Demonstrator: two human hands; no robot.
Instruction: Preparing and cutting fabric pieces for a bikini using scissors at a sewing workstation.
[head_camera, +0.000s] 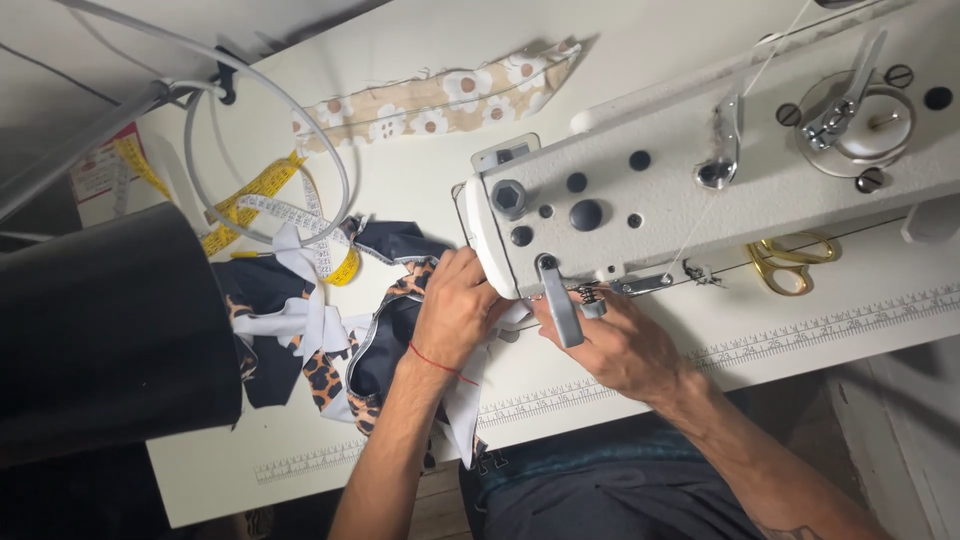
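Dark navy fabric with leopard-print trim and white elastic bands (330, 330) lies bunched on the cream desk (420, 180), to the left of and under the head of the white sewing machine (700, 170). The left hand (455, 310) rests knuckles-up on this fabric directly beside the machine's head end, its fingers curled and pressed down onto the cloth; the fingertips are tucked toward the needle area and are hidden by the machine, so the exact grip cannot be confirmed. A thin red thread bracelet (440, 362) circles the left wrist. The right hand (620, 345) lies on the front side of the machine head, below it, fingers partly bent and reaching in under the head; a grey lever (560, 305) crosses in front of it and conceals the fingertips, so whether they pinch the cloth cannot be told. A strip of white material (465, 400) runs from between the two hands down over the desk's front edge, which carries a printed ruler scale (800, 335). Further back on the desk lies a beige strip with white flowers (440, 100). A yellow measuring tape (260, 195) is coiled on the left, near a loop of white cable (300, 120). Gold-handled scissors (790, 262) lie on the desk to the right, partly beneath the machine arm. A large black object (100, 320) occupies the left edge of view; its nature cannot be determined.
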